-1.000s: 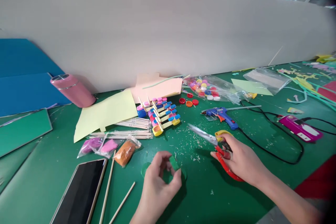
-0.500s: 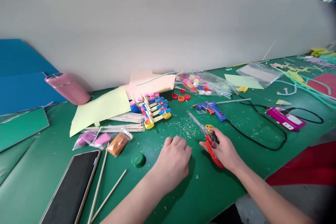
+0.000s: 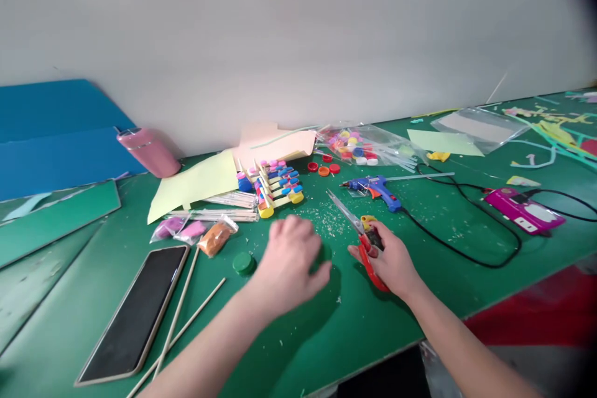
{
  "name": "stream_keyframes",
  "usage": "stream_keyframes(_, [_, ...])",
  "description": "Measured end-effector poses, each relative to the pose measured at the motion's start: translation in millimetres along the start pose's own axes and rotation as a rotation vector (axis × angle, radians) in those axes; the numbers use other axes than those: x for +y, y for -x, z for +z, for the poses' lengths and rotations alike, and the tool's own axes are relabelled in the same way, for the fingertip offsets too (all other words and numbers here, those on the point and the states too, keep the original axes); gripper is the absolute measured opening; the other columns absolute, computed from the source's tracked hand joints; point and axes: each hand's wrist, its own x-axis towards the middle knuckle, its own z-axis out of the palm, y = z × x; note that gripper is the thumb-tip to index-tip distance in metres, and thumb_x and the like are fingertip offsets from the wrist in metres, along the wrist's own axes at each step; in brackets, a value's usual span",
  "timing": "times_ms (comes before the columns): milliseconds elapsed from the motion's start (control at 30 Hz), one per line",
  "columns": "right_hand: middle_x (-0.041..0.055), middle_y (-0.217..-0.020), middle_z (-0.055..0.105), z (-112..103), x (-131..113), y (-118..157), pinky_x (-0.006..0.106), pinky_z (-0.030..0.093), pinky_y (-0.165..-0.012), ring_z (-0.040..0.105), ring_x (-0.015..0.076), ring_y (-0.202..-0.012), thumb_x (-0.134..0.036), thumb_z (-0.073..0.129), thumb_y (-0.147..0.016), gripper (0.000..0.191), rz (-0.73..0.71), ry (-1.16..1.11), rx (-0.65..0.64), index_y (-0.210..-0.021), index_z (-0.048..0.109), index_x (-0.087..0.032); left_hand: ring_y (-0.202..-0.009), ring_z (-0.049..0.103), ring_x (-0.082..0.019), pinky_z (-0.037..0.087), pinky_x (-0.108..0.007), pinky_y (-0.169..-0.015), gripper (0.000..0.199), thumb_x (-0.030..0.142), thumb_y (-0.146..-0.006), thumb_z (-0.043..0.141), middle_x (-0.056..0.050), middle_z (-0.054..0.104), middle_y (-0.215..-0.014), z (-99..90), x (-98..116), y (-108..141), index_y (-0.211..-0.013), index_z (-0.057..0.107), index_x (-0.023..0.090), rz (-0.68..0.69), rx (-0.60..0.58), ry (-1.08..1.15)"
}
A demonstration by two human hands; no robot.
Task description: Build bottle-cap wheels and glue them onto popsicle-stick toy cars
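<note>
My right hand (image 3: 394,261) is closed around the red handles of a pair of scissors (image 3: 346,212), whose blades point up and left over pale crumbs. Just beyond its fingers is a small yellow piece (image 3: 368,221) with something dark beside it, partly covered. Blurred by motion, my left hand (image 3: 291,267) hovers over the table with its back to me. Its thumb sticks out to the right and the other fingers are curled out of sight, so whether it holds anything is hidden. A green bottle cap (image 3: 244,263) lies left of it.
Ahead are small stick-and-cap assemblies (image 3: 277,183), red caps (image 3: 334,168) and a blue glue gun (image 3: 375,190), its cord near a purple power strip (image 3: 525,210). On the left are a phone (image 3: 135,314), wooden sticks (image 3: 181,298), bagged clay (image 3: 217,236) and a pink tumbler (image 3: 149,152).
My left hand has moved a little left and up, its thumb now out from the fist. The scissors stay in my right hand. The view has shifted, turning left.
</note>
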Motion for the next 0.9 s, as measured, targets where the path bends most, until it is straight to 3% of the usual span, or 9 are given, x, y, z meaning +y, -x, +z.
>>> stream_keyframes(67, [-0.0029,-0.069,0.056,1,-1,1,0.027,0.046,-0.058,0.056,0.0150,-0.060,-0.041,0.060,-0.070,0.039,-0.003,0.041,0.002,-0.101,0.047,-0.022,-0.083,0.048,-0.024,0.036,-0.040,-0.077,0.021,0.033,-0.072,0.056,-0.008,0.057,-0.083,-11.5,-7,3,-0.080,0.062,0.015,-0.199,0.261,0.281])
stream_keyframes(167, [-0.0010,-0.071,0.059,5,-3,2,0.030,0.045,-0.060,0.058,0.0182,-0.064,-0.040,0.063,-0.066,0.036,-0.027,0.127,0.016,-0.096,0.051,-0.022,-0.072,0.051,-0.018,0.040,-0.032,-0.068,0.022,0.034,-0.073,0.056,-0.004,0.057,-0.076,-16.6,-20,14,-0.080,0.062,0.014,-0.528,0.378,1.140])
stream_keyframes(267, [0.0017,-0.077,0.061,10,-5,3,0.031,0.043,-0.062,0.059,0.0219,-0.070,-0.038,0.065,-0.064,0.033,-0.060,0.199,0.035,-0.090,0.053,-0.022,-0.068,0.052,-0.014,0.041,-0.027,-0.063,0.017,0.028,-0.072,0.056,-0.006,0.058,-0.075,-4.9,-30,29,-0.074,0.062,0.012,-0.667,0.273,1.871])
stream_keyframes(367, [0.0025,-0.079,0.063,14,-4,3,0.031,0.044,-0.061,0.060,0.0220,-0.071,-0.040,0.064,-0.066,0.035,-0.070,0.248,0.050,-0.094,0.053,-0.023,-0.059,0.049,-0.012,0.041,-0.025,-0.059,0.020,0.024,-0.074,0.052,-0.005,0.057,-0.064,7.7,-35,38,-0.076,0.064,0.009,-0.629,0.206,2.160])
stream_keyframes(500, [0.0009,-0.079,0.062,15,-6,2,0.030,0.044,-0.061,0.059,0.0208,-0.069,-0.042,0.065,-0.066,0.039,-0.041,0.275,0.052,-0.099,0.051,-0.024,-0.053,0.045,-0.011,0.039,-0.025,-0.058,0.028,0.028,-0.076,0.048,-0.005,0.055,-0.058,13.9,-38,42,-0.078,0.065,0.006,-0.527,0.125,2.249])
stream_keyframes(633, [-0.0035,-0.069,0.053,15,-21,-7,0.025,0.044,-0.055,0.053,0.0147,-0.060,-0.036,0.060,-0.073,0.027,-0.011,-0.061,-0.094,-0.094,0.048,-0.023,-0.054,0.045,-0.011,0.038,-0.025,-0.058,0.027,0.029,-0.078,0.048,-0.004,0.055,-0.060,20.7,-39,41,-0.074,0.064,0.009,-0.561,0.120,2.200])
stream_keyframes(700, [-0.0053,-0.066,0.047,17,-32,-17,0.022,0.041,-0.051,0.047,0.0115,-0.056,-0.035,0.056,-0.078,0.021,-0.016,-0.210,-0.160,-0.092,0.047,-0.023,-0.056,0.046,-0.011,0.037,-0.024,-0.057,0.024,0.030,-0.079,0.050,-0.003,0.055,-0.061,24.3,-41,40,-0.071,0.062,0.011,-0.589,0.160,2.067])
stream_keyframes(800, [-0.0074,-0.064,0.040,20,-47,-34,0.021,0.038,-0.052,0.039,0.0094,-0.055,-0.030,0.061,-0.075,0.021,-0.036,-0.247,-0.220,-0.089,0.047,-0.022,-0.059,0.046,-0.010,0.036,-0.021,-0.055,0.013,0.027,-0.071,0.064,0.000,0.054,-0.064,25.0,-42,38,-0.075,0.062,0.014,-0.611,0.243,1.707])
stream_keyframes(900, [-0.0082,-0.063,0.039,22,-57,-46,0.020,0.034,-0.051,0.034,0.0084,-0.054,-0.022,0.067,-0.068,0.024,-0.075,-0.259,-0.267,-0.083,0.048,-0.022,-0.059,0.045,-0.008,0.037,-0.020,-0.056,0.021,0.022,-0.063,0.072,0.003,0.054,-0.066,20.0,-41,37,-0.081,0.063,0.016,-0.649,0.268,1.423])
